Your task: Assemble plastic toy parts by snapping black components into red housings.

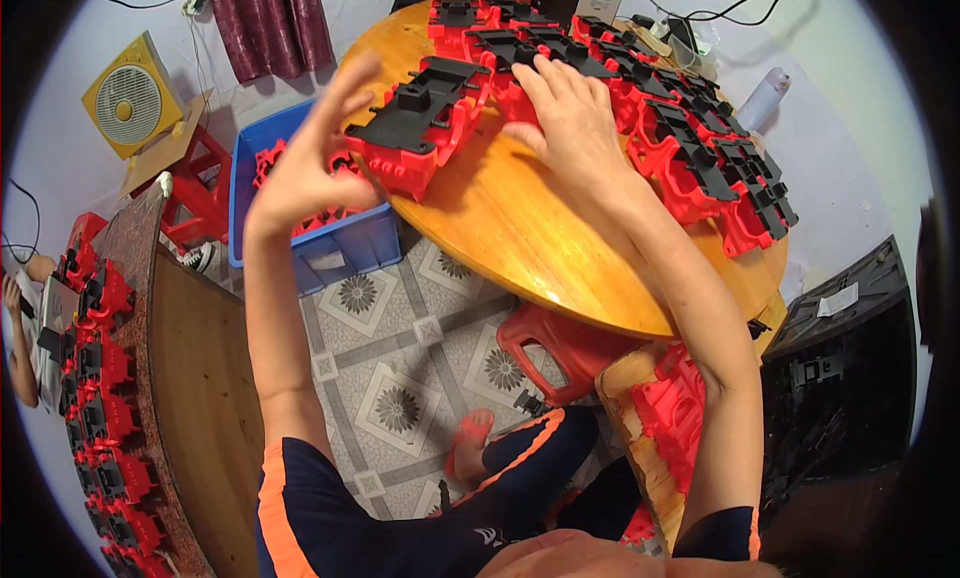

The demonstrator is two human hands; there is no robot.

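Here the left hand [310, 163] hovers with fingers spread wide, holding nothing, just beside a red and black plastic part [425, 128] lying at the edge of the round wooden counter [520, 238]; the right hand [570, 118] rests flat, fingers open, on neighbouring parts [690, 148]; a blue crate [340, 243] sits below.

From my remote seat I take the round wooden desk [520, 228] as my landmark. Below it I see a floor of pale tiles [400, 378] with dark flower patterns, and a red plastic stool [560, 343] tucked under its near edge. Left of the desk stands a blue plastic crate [350, 243], and farther left a yellow box fan [128, 96] leans near a white wall. A dark red curtain [270, 23] hangs above the crate. A second wooden desk [200, 378] curves along the lower left.
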